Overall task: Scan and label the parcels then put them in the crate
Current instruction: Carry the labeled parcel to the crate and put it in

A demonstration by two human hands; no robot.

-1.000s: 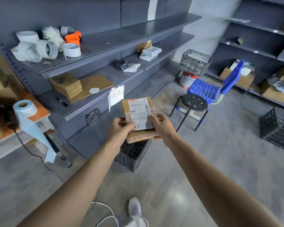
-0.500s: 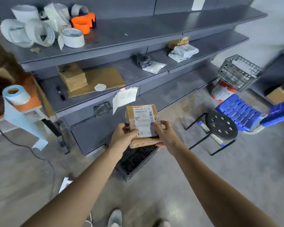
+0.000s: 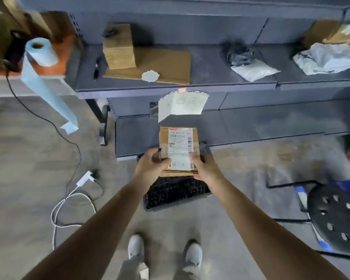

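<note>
The cardboard parcel (image 3: 178, 154) is held in 2 hands, the left hand (image 3: 150, 167) pinching its near left corner and the right hand (image 3: 205, 168) curled round its right edge, so the white label (image 3: 180, 138) faces up and can be read. It hangs in the air just over the far edge of the black crate (image 3: 176, 194), which stands on the floor against the foot of the shelf (image 3: 210, 65), probably so the parcel can be lowered straight in. Gripping at the near sides likely keeps the fingers off the barcode.
</note>
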